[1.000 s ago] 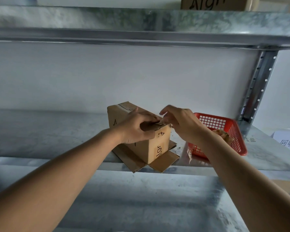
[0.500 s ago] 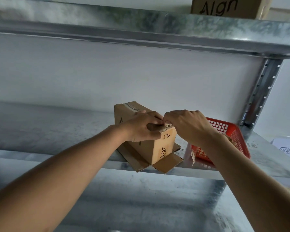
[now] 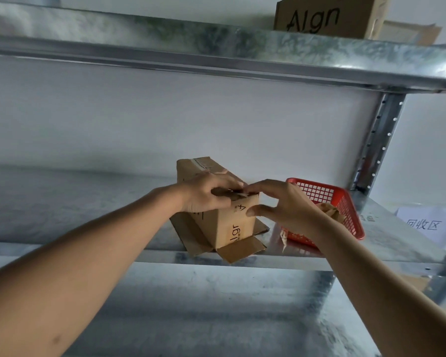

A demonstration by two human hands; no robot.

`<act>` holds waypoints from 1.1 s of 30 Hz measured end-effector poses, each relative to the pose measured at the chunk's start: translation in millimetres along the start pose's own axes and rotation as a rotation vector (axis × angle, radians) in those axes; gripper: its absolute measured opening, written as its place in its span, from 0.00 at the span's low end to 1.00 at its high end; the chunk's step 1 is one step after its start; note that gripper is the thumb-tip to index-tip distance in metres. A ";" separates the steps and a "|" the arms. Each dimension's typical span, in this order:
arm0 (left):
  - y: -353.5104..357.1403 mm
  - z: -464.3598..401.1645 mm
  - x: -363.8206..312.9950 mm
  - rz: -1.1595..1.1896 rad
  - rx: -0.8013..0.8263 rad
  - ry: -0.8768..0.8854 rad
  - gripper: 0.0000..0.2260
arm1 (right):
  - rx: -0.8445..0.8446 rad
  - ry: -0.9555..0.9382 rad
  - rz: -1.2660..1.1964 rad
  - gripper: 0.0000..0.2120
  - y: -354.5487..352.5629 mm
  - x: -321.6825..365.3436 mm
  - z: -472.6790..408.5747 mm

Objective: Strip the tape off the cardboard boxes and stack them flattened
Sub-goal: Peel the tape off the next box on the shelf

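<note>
A small brown cardboard box [image 3: 232, 222], upside down with printed lettering inverted and bottom flaps splayed, stands on a galvanised metal shelf [image 3: 88, 202] beside a red plastic mesh basket [image 3: 345, 202]. The left hand [image 3: 206, 194] grips its top edge; the right hand [image 3: 281, 204], fingers spread, touches the taped top corner.

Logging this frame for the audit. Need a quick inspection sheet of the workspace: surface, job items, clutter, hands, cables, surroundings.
Surface: galvanized metal shelf, middle tier of a rack.
Job's things: cardboard box standing with bottom flaps splayed on the shelf; tape on its top.
Clutter: red basket right of the box, crumpled brown scraps inside.
Hands: left hand holds the box top; right hand at the top corner, fingers spread.
Cables: nothing seen.
Surroundings: white wall, another printed box on the upper shelf, paper sign far right.
</note>
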State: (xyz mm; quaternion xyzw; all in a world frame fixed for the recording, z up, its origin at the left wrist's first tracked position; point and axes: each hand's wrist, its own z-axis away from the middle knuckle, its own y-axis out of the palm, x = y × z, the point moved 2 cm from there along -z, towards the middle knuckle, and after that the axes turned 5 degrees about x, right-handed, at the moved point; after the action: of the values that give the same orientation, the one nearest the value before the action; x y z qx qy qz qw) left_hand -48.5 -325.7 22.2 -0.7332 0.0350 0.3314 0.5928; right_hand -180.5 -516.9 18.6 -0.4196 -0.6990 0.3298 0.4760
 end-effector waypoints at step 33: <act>-28.6 64.2 57.5 0.424 -0.204 -0.219 0.30 | 0.338 0.179 -0.548 0.06 39.5 82.5 -104.6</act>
State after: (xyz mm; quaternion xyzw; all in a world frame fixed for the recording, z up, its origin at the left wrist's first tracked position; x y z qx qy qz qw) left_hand -19.6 -240.3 11.1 -0.7251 0.0901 0.5275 0.4335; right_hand -87.2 -419.2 51.1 -0.1586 -0.6767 0.2626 0.6693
